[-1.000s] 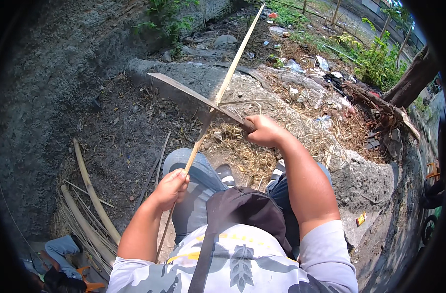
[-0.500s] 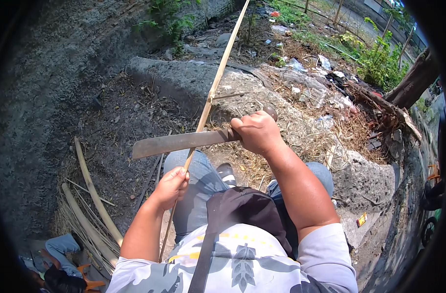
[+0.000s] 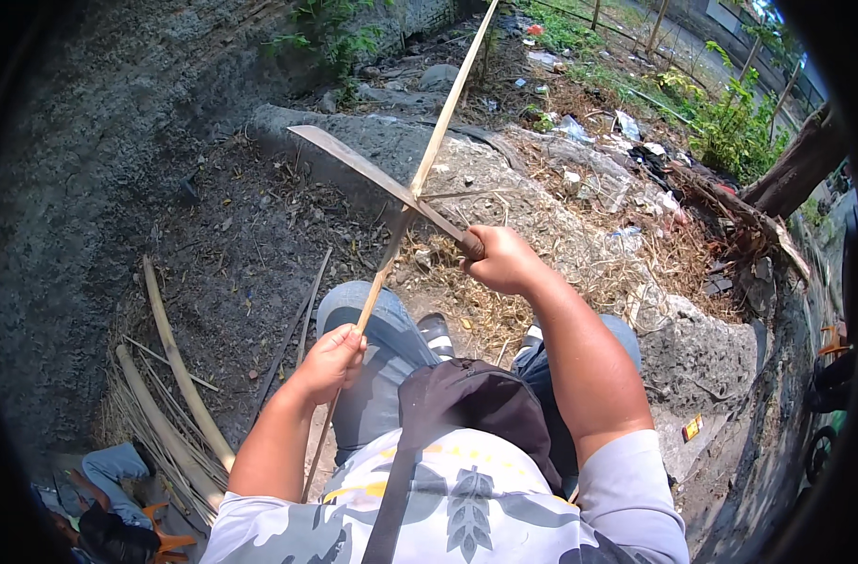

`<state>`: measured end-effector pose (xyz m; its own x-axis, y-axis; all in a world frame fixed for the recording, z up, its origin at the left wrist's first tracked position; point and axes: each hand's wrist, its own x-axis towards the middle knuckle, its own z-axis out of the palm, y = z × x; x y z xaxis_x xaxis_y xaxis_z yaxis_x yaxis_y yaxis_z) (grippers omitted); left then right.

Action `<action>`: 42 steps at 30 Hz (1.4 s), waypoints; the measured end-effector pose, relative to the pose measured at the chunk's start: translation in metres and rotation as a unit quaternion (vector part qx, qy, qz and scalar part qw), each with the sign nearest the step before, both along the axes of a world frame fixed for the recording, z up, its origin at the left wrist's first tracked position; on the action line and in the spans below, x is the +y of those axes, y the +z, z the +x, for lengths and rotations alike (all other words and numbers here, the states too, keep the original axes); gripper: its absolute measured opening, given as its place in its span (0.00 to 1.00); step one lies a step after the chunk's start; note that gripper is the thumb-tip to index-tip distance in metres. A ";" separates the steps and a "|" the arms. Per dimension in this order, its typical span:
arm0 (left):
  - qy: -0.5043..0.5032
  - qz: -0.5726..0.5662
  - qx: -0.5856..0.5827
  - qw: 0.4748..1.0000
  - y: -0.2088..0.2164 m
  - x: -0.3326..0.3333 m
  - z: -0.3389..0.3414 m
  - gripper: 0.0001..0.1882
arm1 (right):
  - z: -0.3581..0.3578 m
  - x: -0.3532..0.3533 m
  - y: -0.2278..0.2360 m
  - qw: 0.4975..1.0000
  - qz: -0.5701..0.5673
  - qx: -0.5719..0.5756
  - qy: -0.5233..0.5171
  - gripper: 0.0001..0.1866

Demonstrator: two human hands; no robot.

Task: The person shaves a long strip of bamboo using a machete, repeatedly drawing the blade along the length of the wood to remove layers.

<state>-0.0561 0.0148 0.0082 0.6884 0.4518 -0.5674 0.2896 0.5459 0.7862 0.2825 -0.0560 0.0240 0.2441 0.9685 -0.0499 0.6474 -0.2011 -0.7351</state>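
Left grip (image 3: 333, 362) clasps a strip (image 3: 440, 134) slanting away rightward; right grip (image 3: 504, 259), a machete (image 3: 354, 163) pointing forward-left

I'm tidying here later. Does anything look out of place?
Yes: pale, crumpled, plastic-looking scraps lie strewn at upper right, beyond the bare right hand, and a small yellow rectangular packet lies at lower right. Both look like discarded litter.
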 end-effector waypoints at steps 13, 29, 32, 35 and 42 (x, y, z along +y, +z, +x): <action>-0.014 -0.017 -0.070 0.997 0.010 0.000 -0.022 0.15 | 0.024 0.008 -0.016 0.903 0.235 -0.352 -0.076 0.06; -0.025 -0.029 -0.013 0.999 0.006 0.000 -0.006 0.15 | 0.000 -0.002 0.002 0.995 0.036 -0.092 0.007 0.16; -0.019 -0.002 -0.006 1.000 0.012 0.006 -0.003 0.15 | -0.017 -0.003 0.004 0.980 0.052 -0.188 0.047 0.10; -0.016 0.006 -0.005 1.000 0.018 0.011 -0.003 0.16 | -0.022 0.001 0.010 0.950 0.081 -0.286 0.092 0.05; -0.007 0.031 0.000 0.999 0.024 0.000 0.000 0.15 | 0.021 0.007 -0.007 0.952 0.052 -0.279 -0.115 0.07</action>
<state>-0.0561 0.0146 0.0325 0.6942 0.4771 -0.5389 0.2971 0.4920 0.8184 0.3037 -0.0490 0.0170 0.4101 0.8792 0.2426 0.8909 -0.3292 -0.3130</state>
